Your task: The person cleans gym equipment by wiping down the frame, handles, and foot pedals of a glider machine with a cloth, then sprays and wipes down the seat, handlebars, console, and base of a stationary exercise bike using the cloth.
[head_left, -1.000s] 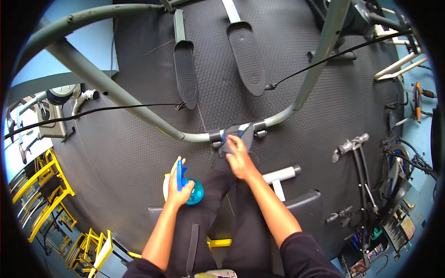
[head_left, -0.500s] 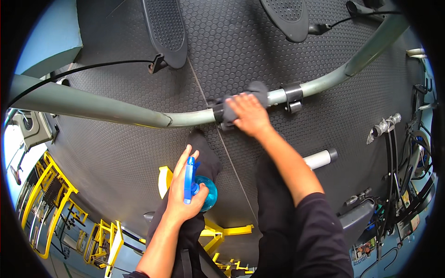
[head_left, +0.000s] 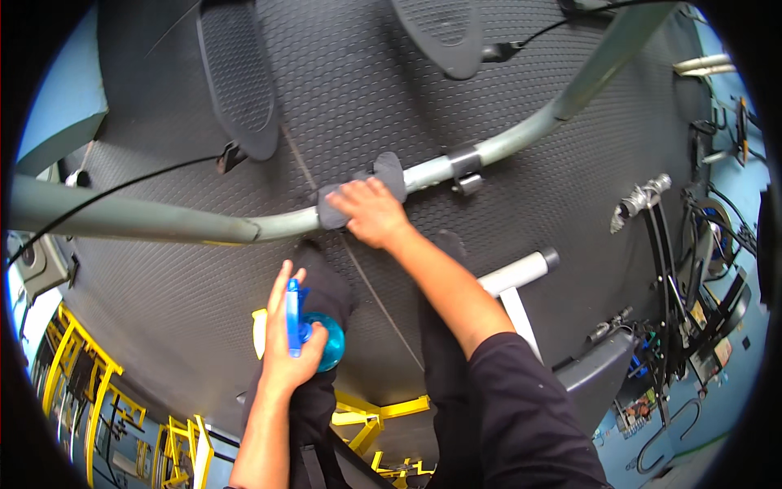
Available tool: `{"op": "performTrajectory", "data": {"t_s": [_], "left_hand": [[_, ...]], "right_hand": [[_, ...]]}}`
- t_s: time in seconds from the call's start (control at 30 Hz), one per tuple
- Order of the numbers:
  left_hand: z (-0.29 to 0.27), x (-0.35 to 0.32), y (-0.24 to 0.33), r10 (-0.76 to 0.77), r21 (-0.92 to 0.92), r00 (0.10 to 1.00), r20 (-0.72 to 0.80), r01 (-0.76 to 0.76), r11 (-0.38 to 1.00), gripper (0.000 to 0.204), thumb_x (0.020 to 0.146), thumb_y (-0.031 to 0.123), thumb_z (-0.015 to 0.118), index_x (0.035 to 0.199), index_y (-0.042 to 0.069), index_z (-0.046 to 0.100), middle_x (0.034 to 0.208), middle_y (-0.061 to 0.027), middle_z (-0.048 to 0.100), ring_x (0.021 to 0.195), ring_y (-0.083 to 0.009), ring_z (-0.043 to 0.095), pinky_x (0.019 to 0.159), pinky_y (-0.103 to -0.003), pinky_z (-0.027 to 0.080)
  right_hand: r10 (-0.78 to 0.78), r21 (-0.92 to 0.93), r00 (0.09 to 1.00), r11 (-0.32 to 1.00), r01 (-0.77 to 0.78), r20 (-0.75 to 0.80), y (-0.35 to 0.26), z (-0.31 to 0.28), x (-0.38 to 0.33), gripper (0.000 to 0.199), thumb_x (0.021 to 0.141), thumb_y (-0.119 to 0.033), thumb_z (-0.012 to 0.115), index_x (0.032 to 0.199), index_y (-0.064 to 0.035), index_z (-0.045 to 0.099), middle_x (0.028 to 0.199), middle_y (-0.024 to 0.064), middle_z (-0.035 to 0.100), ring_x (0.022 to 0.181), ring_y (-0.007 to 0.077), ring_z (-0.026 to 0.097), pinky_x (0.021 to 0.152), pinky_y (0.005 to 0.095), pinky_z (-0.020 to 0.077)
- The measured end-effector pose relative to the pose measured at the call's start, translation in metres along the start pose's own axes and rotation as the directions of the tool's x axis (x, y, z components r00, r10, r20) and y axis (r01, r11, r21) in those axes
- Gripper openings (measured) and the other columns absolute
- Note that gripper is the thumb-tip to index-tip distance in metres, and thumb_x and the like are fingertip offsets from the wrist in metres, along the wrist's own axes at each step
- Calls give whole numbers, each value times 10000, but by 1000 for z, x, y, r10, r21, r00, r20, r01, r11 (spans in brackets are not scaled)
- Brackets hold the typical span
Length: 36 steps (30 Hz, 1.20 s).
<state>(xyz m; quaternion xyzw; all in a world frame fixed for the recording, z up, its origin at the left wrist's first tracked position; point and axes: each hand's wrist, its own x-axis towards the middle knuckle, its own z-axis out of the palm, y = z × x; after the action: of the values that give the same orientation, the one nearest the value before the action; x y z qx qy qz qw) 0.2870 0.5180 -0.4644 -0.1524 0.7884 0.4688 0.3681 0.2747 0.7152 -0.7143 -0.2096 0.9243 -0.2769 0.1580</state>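
Note:
My right hand (head_left: pixel 371 213) presses a dark grey cloth (head_left: pixel 391 173) onto a grey-green metal tube (head_left: pixel 521 145) that curves across the view. The cloth lies over the tube's middle stretch, and its fold sticks up beyond my fingers. A dark clamp (head_left: pixel 466 161) with a small metal cylinder sits on the tube to the right of the cloth. Closer to me, my left hand (head_left: pixel 281 359) is closed around a spray bottle with a blue trigger head (head_left: pixel 294 318) and a translucent teal body (head_left: pixel 332 344). Its fingers partly hide the bottle's neck.
Two black foot pedals (head_left: pixel 238 81) are beyond the tube, with a black cable (head_left: pixel 122 189) running from one. A white bar with a dark end cap (head_left: pixel 521 273) lies right of my leg. Yellow frames (head_left: pixel 85 367) stand at left, and equipment parts line the right wall.
My right hand and the cloth have slid a little left along the tube, covering a dark band that showed before. The whole view has shifted. My left hand still holds the spray bottle.

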Motion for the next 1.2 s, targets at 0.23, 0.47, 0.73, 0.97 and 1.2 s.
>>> {"op": "performTrajectory", "data": {"t_s": [0.23, 0.47, 0.73, 0.97, 1.2], "left_hand": [[14, 13, -1, 201, 165, 979, -24, -195, 967, 825, 749, 27, 578, 1545, 28, 365, 1489, -227, 502, 1294, -308, 578, 1010, -329, 477], [20, 16, 16, 83, 132, 993, 88, -95, 987, 843, 732, 8, 545, 1548, 1, 336, 1560, -191, 412, 1398, -354, 462, 1145, -448, 388], [20, 23, 7, 188, 154, 981, 55, -194, 969, 713, 743, 26, 565, 1447, -34, 472, 1576, -235, 374, 1398, -362, 472, 1124, -426, 415], [26, 28, 11, 197, 191, 979, 56, -205, 960, 735, 763, 55, 599, 1476, -28, 437, 1577, -219, 387, 1314, -294, 550, 993, -351, 483], [25, 31, 17, 107, 149, 994, 31, -110, 983, 707, 747, 37, 580, 1439, -53, 468, 1576, -231, 377, 1404, -373, 459, 1141, -430, 391]], "right_hand": [[489, -323, 864, 804, -500, -120, 163, -113, -53, 526, 973, -378, 511, 1244, 66, 592, 1305, 242, 609, 1320, 387, 499, 1189, 498, 297], [286, -74, 955, 957, -281, 73, 61, -26, -37, 632, 933, -410, 555, 1469, -85, 470, 1493, 169, 486, 1421, 365, 412, 1238, 502, 216], [507, -214, 735, 738, -640, -450, 137, -70, -42, 441, 857, -353, 631, 1079, 26, 665, 1196, 165, 627, 1327, 365, 486, 1166, 582, 297], [543, 160, 825, 838, -521, -156, -48, 34, 10, 458, 912, -322, 580, 1299, -82, 627, 1391, 94, 548, 1451, 362, 319, 1199, 630, 179], [-72, -222, 993, 974, 51, -89, 16, 40, -30, 762, 881, -330, 638, 1574, -349, 323, 1623, 20, 360, 1540, 253, 224, 1250, 487, 112]]}}
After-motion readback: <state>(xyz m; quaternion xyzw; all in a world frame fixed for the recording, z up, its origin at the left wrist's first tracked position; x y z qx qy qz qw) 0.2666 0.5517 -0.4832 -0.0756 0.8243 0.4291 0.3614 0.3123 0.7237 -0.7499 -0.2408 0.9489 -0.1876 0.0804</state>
